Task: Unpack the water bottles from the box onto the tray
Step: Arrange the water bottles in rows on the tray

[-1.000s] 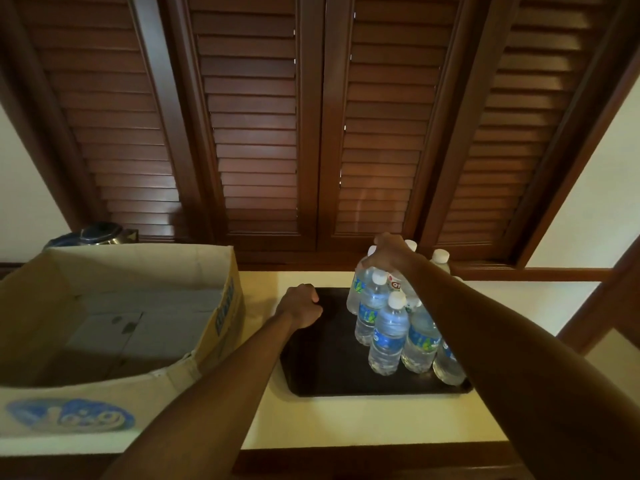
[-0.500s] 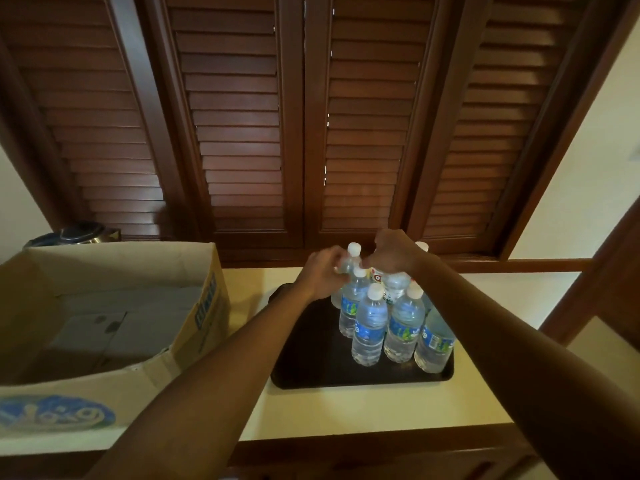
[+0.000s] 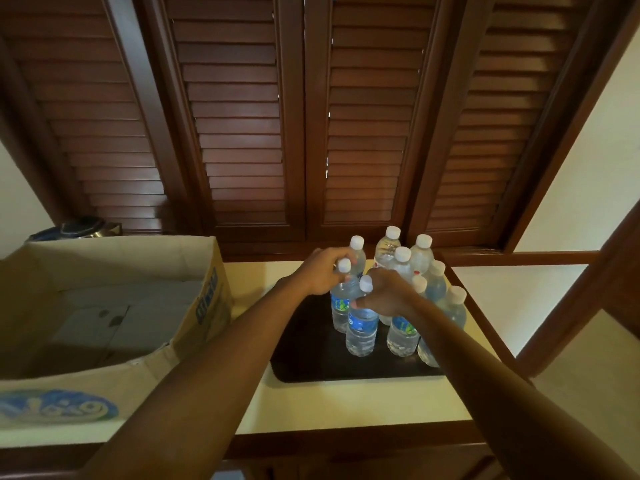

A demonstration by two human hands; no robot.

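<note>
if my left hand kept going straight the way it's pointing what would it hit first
Probably the back bottle just beyond the one the left hand grips; depth is unclear from this one view.

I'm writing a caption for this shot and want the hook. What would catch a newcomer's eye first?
Probably the cluster of clear water bottles with white caps, standing on the right half of the dark tray. The left hand and right hand each grip a bottle neck at the cluster's left edge. To the left, the open cardboard box shows no bottles inside.
</note>
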